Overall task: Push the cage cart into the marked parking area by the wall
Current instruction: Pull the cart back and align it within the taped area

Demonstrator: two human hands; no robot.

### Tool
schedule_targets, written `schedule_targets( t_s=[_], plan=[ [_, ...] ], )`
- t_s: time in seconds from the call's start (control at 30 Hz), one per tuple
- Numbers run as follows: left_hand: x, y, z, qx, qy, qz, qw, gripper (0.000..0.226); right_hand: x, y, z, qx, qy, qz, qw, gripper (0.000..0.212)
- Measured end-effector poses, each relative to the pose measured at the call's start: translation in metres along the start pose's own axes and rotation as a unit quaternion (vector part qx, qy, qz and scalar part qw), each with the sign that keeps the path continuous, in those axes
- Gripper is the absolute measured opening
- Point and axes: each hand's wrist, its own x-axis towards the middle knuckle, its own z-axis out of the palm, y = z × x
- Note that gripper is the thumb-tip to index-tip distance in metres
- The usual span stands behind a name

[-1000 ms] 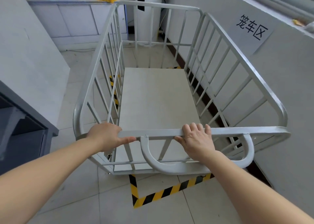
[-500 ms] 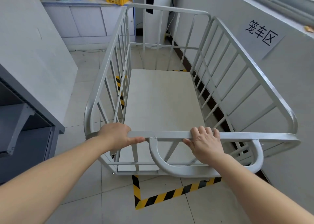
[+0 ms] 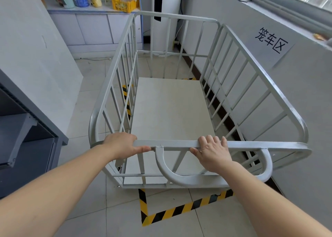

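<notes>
A grey shelf [image 3: 27,129] fills the left edge, and a counter [image 3: 89,12] with a yellow crate [image 3: 124,5] sits upper left. Left of centre, the left hand [image 3: 122,147] grips the cart [image 3: 172,143] by its near rail, close to the corner, fingers curled over the top and thumb along the underside. The cart fills the middle, its right side just beside the wall [image 3: 296,93]. Its near end stands above the striped tape [image 3: 179,210] corner at lower centre. The right hand [image 3: 213,152] clamps the same rail further right, fingers together over it. A sign [image 3: 271,40] hangs upper right.

One cage cart [image 3: 172,111], two hands [image 3: 122,147] [image 3: 213,154], one wall sign [image 3: 271,41], one yellow crate [image 3: 124,4]
</notes>
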Motion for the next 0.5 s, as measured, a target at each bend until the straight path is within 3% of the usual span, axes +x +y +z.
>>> schedule_targets(
  t_s=[0.1, 0.27, 0.37, 0.5],
  plan=[
    [-0.002, 0.001, -0.003, 0.019, -0.023, -0.004, 1.0, 0.089, -0.005, 0.004, 0.0, 0.019, 0.0, -0.016, 1.0, 0.056],
    [-0.008, 0.02, -0.013, 0.045, -0.039, -0.037, 0.998, 0.069, -0.022, 0.021, -0.001, 0.04, -0.028, -0.048, 0.998, 0.071],
    [-0.013, 0.042, -0.015, 0.052, 0.021, -0.027, 0.998, 0.057, -0.039, 0.033, -0.005, 0.042, -0.037, -0.057, 0.997, 0.071],
    [-0.023, 0.073, -0.015, 0.108, 0.132, 0.056, 0.984, 0.048, -0.063, 0.049, -0.002, 0.046, -0.028, -0.059, 0.997, 0.073]
  ],
)
